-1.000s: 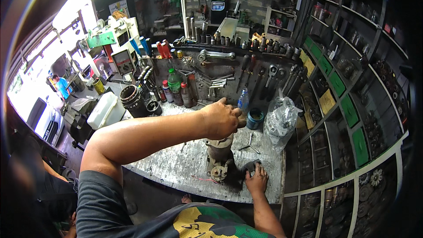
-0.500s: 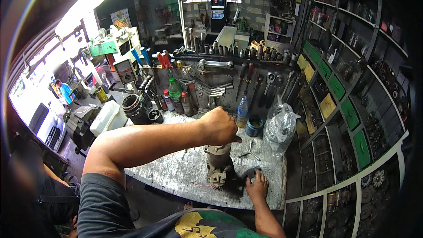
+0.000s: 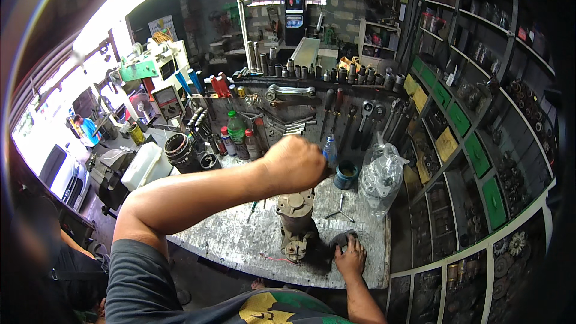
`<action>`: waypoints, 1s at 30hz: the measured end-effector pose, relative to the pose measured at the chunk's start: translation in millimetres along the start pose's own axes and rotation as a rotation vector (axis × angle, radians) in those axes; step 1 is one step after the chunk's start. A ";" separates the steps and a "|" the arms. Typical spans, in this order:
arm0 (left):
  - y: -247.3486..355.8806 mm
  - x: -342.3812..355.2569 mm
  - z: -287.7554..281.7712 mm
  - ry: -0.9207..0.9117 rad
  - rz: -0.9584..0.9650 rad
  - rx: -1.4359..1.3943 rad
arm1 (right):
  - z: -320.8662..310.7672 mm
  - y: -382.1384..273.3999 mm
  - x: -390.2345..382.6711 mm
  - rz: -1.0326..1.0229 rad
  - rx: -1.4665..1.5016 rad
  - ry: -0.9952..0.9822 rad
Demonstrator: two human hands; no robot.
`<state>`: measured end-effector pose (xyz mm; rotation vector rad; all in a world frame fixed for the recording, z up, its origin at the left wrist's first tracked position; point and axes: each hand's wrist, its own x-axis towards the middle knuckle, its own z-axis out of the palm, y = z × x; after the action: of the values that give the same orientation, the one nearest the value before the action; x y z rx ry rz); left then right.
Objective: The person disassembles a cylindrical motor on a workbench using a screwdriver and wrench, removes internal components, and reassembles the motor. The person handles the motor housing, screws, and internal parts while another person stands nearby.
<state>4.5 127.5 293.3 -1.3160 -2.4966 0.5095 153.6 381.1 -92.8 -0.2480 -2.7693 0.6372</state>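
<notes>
My left hand point(image 3: 295, 161) is raised in a fist over a grimy starter motor point(image 3: 297, 205), which stands upright on the worn workbench point(image 3: 228, 243). A short bit of something thin shows below the fist; what the fingers hold is hidden. At the motor's near side sits its smaller cylinder point(image 3: 294, 251), with a thin red wire beside it. My right hand point(image 3: 351, 256) lies closed over the edge of a dark round part point(image 3: 343, 240) on the bench, right of the motor.
A three-armed wrench point(image 3: 340, 209), a blue tub point(image 3: 346, 175) and a bagged metal housing point(image 3: 382, 174) are at the right. Bottles point(image 3: 237, 135) and a white container point(image 3: 147, 165) line the back left. Tools hang behind; shelves point(image 3: 474, 144) stand right. A person sits at lower left.
My left fist has shifted slightly left and up toward me, uncovering more of the motor's top. My right hand stays on the dark round part.
</notes>
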 end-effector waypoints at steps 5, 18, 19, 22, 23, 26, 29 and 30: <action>-32.6 -23.9 -53.9 0.346 -0.255 -0.211 | -5.4 0.8 -3.8 -0.051 0.014 0.010; 40.0 -157.7 294.8 0.162 -1.409 -1.018 | -26.8 19.4 -34.0 0.094 0.097 -0.163; 54.0 -148.1 317.1 0.157 -1.486 -1.047 | -30.6 19.5 -33.9 0.116 0.088 -0.187; 72.7 -118.8 355.4 0.046 -1.480 -1.093 | -43.9 15.4 -31.5 0.288 0.081 -0.179; 73.2 -109.0 360.3 0.057 -1.456 -1.051 | -47.3 11.9 -28.9 0.261 0.145 -0.156; 64.5 -89.9 360.0 -0.097 -1.345 -1.028 | -54.1 -1.5 -15.9 0.323 0.357 -0.122; 59.4 -84.2 331.5 0.052 -1.269 -0.860 | -60.6 -11.6 8.0 0.428 0.504 -0.158; 58.1 -86.5 314.4 0.200 -1.241 -0.881 | -60.5 -16.1 17.1 0.424 0.591 -0.116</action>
<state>-29.6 29.6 -21.3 0.2575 -2.7700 -0.9929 154.9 395.0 -29.4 -0.6826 -2.4923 1.5707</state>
